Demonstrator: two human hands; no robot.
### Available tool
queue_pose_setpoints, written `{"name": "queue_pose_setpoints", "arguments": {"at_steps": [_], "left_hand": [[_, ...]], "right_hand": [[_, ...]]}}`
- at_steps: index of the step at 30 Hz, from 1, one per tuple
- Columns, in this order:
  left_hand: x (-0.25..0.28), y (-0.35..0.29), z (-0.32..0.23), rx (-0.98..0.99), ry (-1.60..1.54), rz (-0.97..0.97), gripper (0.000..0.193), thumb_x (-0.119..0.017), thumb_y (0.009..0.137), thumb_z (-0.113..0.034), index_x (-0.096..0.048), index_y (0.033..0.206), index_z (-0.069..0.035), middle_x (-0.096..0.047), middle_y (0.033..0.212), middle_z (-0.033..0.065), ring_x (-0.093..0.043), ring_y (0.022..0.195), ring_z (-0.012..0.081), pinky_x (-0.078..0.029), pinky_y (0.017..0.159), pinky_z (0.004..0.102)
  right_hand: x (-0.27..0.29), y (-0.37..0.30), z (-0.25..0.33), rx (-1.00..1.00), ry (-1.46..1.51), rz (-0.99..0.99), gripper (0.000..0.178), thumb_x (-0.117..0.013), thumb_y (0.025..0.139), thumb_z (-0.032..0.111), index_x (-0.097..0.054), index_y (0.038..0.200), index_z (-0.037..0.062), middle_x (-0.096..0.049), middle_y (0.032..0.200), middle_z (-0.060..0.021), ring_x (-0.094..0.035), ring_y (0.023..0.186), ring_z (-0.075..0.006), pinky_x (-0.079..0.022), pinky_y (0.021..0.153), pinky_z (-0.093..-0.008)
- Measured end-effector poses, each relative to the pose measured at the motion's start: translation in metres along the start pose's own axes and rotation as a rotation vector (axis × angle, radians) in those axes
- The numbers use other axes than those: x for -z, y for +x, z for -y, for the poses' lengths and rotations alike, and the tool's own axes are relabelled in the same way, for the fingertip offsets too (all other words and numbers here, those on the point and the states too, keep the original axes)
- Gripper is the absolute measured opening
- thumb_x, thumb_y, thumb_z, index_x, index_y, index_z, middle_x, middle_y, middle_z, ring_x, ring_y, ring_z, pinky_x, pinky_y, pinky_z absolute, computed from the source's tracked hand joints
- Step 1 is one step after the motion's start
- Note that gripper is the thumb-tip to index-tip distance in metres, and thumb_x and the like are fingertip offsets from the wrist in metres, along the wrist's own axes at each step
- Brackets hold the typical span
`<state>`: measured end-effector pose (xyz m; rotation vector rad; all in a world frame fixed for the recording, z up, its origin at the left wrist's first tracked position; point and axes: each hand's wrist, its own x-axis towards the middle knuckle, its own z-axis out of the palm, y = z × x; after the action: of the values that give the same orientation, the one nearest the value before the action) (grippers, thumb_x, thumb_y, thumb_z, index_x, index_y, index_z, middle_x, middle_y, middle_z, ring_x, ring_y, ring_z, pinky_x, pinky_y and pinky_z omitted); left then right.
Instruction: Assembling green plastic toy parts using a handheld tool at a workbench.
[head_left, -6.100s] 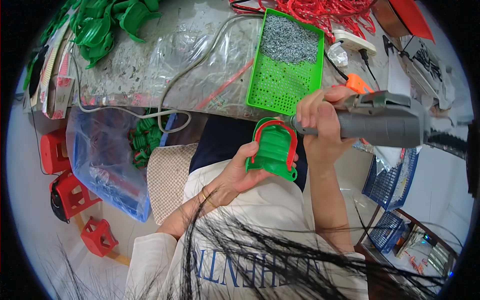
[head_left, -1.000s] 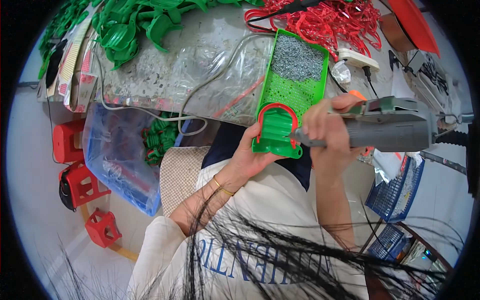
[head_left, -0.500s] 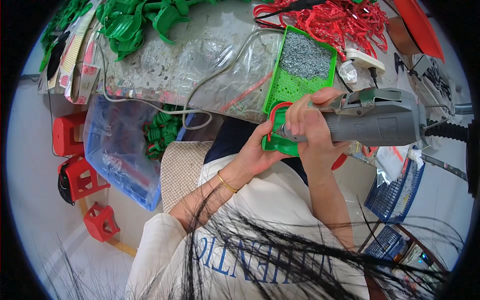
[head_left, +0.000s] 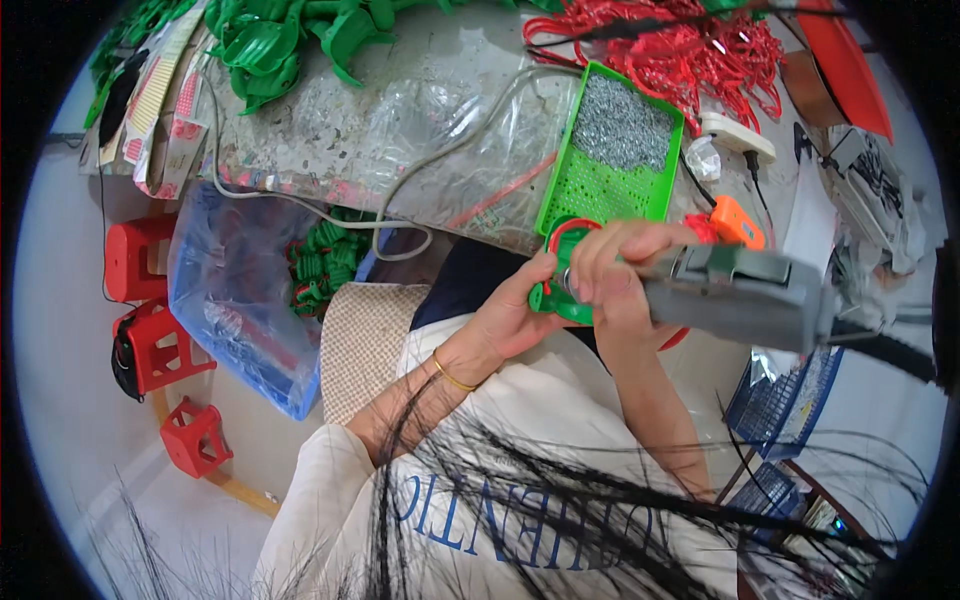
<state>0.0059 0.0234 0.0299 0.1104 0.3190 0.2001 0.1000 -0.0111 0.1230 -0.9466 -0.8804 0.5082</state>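
My left hand (head_left: 512, 308), with a gold bangle at its wrist, grips a green plastic part (head_left: 570, 240) with a red strip along its edge. My right hand (head_left: 622, 275) is wrapped around the front of a grey electric screwdriver (head_left: 745, 300). The tool lies nearly level, its tip at the green part; my fingers hide the exact contact. Its rear is smeared by motion. Just beyond both hands, a bright green perforated tray (head_left: 605, 195) holds a heap of small silvery screws (head_left: 625, 125).
Green plastic parts (head_left: 265, 55) and red straps (head_left: 665, 55) pile up on the worktable (head_left: 300, 145). A grey cable (head_left: 470, 130) crosses it. Below left stands a lined blue bin (head_left: 240, 320) with green parts, beside red stools (head_left: 140, 260). A power strip (head_left: 738, 135) and orange object (head_left: 738, 222) are right.
The screwdriver's rear has swung down and toward me, uncovering the orange object behind it. The green part has turned and shifted slightly in my left hand. Both hands keep their grip.
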Motion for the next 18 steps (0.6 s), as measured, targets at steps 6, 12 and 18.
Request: {"name": "queue_pose_setpoints", "arguments": {"at_steps": [6,12,18], "left_hand": [[-0.031,-0.017,-0.025,-0.056,0.160,-0.049,0.052,-0.054,0.090,-0.029,-0.034,0.136,-0.014,-0.054,0.118,0.0033,-0.055,0.105,0.0157,-0.049,0.087,0.0394],[0.010,-0.093,-0.103,-0.208,0.321,0.085,0.082,-0.067,0.074,-0.042,-0.031,0.139,-0.008,-0.051,0.127,0.0178,-0.053,0.114,0.0340,-0.047,0.092,0.0468],[0.109,-0.192,-0.170,-0.241,0.694,-0.508,0.081,-0.068,0.077,-0.037,-0.030,0.142,-0.007,-0.050,0.129,0.0111,-0.051,0.117,0.0219,-0.046,0.094,0.0412]], "right_hand": [[0.000,0.012,0.010,0.004,0.122,0.124,0.021,-0.062,0.084,0.007,-0.046,0.097,0.0053,-0.047,0.062,-0.0054,-0.046,0.050,-0.0165,-0.040,0.046,-0.0304],[0.008,0.050,0.050,-0.112,0.085,0.061,0.028,-0.064,0.082,0.014,-0.046,0.101,0.0036,-0.046,0.061,-0.0043,-0.046,0.051,-0.0148,-0.040,0.050,-0.0291],[0.034,0.067,0.053,-0.061,-0.109,-0.039,0.034,-0.063,0.083,0.016,-0.045,0.108,0.0015,-0.045,0.072,-0.0054,-0.045,0.065,-0.0153,-0.041,0.063,-0.0314]]}}
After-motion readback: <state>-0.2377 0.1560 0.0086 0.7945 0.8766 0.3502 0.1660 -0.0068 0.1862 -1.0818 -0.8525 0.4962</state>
